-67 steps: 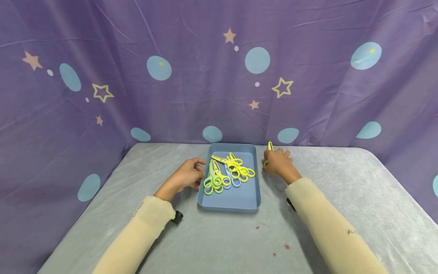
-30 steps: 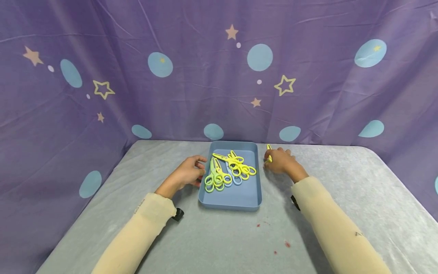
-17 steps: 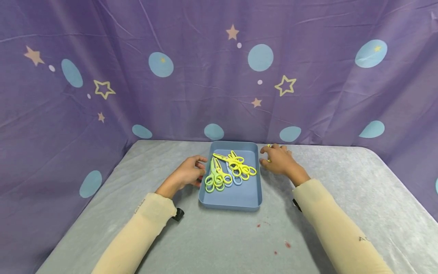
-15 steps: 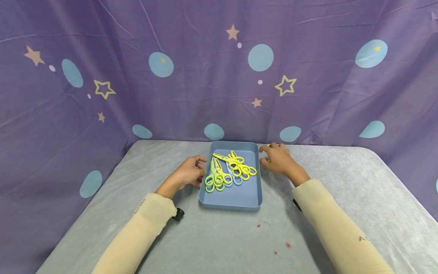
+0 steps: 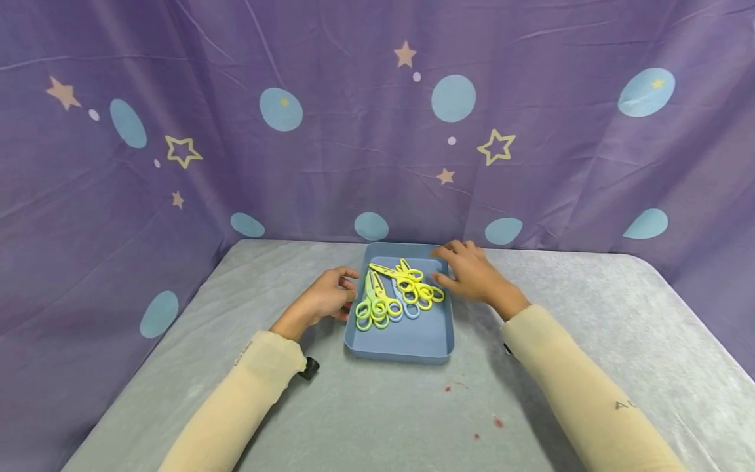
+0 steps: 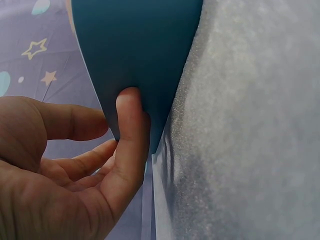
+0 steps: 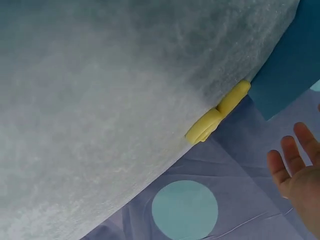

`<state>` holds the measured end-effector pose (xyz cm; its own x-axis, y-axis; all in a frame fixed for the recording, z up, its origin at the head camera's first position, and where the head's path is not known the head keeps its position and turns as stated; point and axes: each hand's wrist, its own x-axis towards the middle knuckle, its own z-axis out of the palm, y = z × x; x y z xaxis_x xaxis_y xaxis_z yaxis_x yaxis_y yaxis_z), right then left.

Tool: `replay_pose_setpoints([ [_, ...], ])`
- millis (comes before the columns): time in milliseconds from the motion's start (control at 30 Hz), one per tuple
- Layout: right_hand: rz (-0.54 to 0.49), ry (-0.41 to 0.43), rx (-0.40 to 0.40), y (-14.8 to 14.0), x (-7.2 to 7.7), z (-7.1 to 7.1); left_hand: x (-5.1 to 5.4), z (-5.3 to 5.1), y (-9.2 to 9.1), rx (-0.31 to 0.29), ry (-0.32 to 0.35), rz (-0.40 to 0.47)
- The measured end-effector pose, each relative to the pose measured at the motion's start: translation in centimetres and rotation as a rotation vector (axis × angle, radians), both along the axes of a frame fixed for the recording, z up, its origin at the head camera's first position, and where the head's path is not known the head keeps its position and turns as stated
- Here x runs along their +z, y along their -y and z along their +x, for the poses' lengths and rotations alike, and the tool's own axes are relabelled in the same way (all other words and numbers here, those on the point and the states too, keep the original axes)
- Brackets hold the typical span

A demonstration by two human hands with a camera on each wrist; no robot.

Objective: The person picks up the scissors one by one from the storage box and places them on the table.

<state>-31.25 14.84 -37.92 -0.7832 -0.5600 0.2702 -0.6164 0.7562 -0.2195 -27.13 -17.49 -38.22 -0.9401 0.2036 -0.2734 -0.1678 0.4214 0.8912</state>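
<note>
Yellow, green and light-blue scissors [image 5: 392, 303] lie overlapping in a blue tray [image 5: 398, 358]. My left hand [image 5: 324, 296] is at the tray's left side; in the left wrist view its fingers [image 6: 129, 135] touch the outer wall of the tray [image 6: 137, 40], loosely bent. Fingers spread and holding nothing, my right hand [image 5: 474, 275] is over the tray's right edge. The right wrist view shows that hand [image 7: 305, 182] raised clear of a yellow pair of scissors [image 7: 212, 117], which lies on the table beside the tray [image 7: 285, 70]. In the head view that pair is hidden.
The tray stands on a grey cloth-covered table [image 5: 377, 419] with a few small red marks [image 5: 498, 423] near the front. A purple patterned curtain [image 5: 342, 131] hangs directly behind the table.
My right hand has let go of the yellow scissors beside the tray and moved left, over the tray's right edge. My left hand has stayed at the tray's left side.
</note>
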Motion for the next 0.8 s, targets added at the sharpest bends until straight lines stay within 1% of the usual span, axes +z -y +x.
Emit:
replay_pose_setpoints([
  [100,0.009,-0.020,0.037,0.4,-0.1,0.0,0.0,0.0,0.0,0.003,0.001,0.001],
  [333,0.024,-0.039,0.101,1.6,-0.2,-0.1,0.0,0.1,0.0,0.003,-0.003,-0.003],
  [600,0.026,-0.044,0.152,3.0,0.3,0.0,0.2,0.2,0.0,-0.003,-0.006,0.004],
  [800,0.039,-0.023,0.158,3.8,0.5,-0.2,0.1,0.2,0.0,-0.008,-0.006,0.012],
])
